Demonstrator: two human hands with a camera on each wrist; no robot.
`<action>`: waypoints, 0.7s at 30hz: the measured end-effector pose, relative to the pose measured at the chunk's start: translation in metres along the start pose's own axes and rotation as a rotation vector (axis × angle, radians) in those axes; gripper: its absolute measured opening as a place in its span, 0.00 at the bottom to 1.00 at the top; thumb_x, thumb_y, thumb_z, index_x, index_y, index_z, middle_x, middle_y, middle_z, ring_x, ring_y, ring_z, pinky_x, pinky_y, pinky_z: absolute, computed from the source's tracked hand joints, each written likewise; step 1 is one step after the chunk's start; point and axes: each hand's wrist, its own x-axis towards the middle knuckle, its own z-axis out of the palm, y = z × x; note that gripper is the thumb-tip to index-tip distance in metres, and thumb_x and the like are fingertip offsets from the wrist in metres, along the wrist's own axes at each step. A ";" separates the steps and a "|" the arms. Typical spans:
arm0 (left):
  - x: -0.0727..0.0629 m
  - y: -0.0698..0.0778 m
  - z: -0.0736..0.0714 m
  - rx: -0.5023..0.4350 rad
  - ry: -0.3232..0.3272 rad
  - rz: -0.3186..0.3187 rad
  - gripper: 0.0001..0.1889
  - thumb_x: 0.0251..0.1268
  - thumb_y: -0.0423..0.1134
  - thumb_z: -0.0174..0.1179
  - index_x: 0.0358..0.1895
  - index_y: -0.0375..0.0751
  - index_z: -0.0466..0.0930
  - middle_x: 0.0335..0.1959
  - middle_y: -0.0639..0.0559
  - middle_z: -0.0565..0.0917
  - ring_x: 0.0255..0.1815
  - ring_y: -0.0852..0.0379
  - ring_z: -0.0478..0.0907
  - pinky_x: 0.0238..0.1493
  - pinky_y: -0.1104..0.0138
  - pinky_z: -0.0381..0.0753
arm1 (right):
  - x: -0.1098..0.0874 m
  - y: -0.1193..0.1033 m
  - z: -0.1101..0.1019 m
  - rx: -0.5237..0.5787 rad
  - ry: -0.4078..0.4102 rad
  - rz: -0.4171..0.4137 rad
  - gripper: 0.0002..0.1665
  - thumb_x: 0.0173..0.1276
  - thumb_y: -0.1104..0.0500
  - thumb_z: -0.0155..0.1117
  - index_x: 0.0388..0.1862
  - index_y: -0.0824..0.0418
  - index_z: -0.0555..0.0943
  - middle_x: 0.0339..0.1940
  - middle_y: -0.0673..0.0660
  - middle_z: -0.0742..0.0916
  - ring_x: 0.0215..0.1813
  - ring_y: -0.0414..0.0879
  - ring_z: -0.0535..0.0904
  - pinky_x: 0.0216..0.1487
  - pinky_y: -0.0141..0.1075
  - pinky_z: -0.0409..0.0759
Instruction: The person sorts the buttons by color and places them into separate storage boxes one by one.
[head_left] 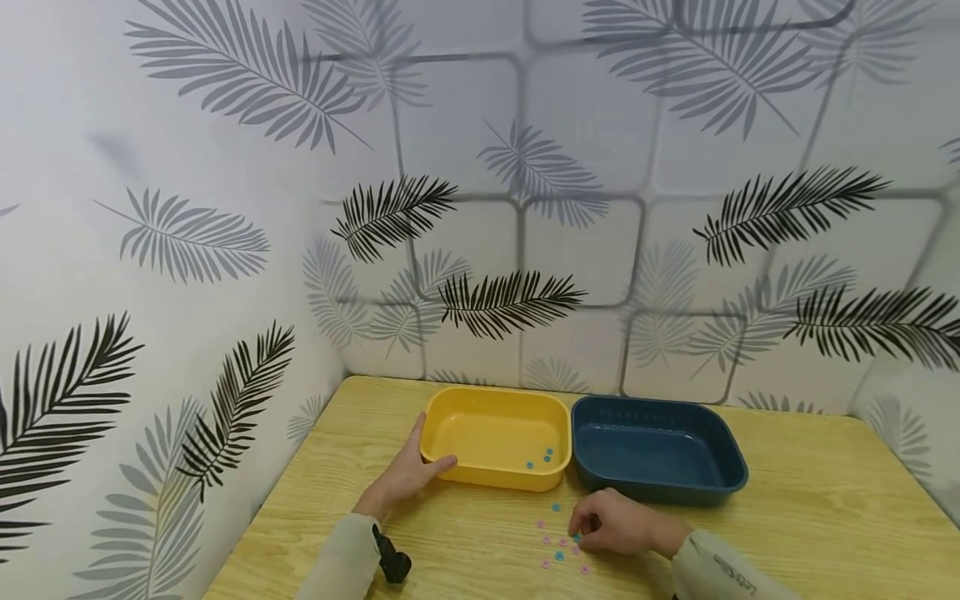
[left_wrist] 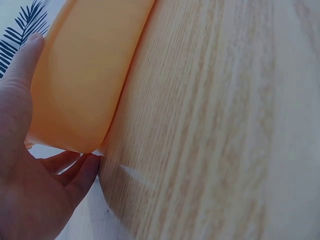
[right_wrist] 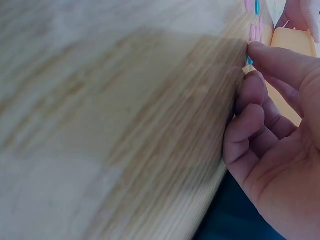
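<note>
In the head view, my left hand grips the near left corner of a yellow tray, thumb at the near rim and fingers along the left end. The left wrist view shows the fingers bent against the tray's end. Inside lie a few small blue buttons. On the table, thumb and fingertips of my right hand close around a blue button. That piece's edge peeks out by the fingertips in the right wrist view. Several pink buttons and other blue ones lie around it.
Beside the yellow tray stands a dark blue tray, close to its right end and just beyond my right hand. The wooden table meets a leaf-patterned wall at the back. A black strap piece sits at my left cuff.
</note>
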 end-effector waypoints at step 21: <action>0.002 -0.004 -0.001 -0.017 -0.010 0.007 0.53 0.61 0.49 0.64 0.76 0.42 0.31 0.74 0.36 0.46 0.72 0.39 0.51 0.68 0.46 0.49 | 0.004 0.001 0.004 0.001 0.034 0.051 0.04 0.57 0.63 0.70 0.29 0.54 0.85 0.23 0.39 0.80 0.26 0.30 0.73 0.29 0.27 0.75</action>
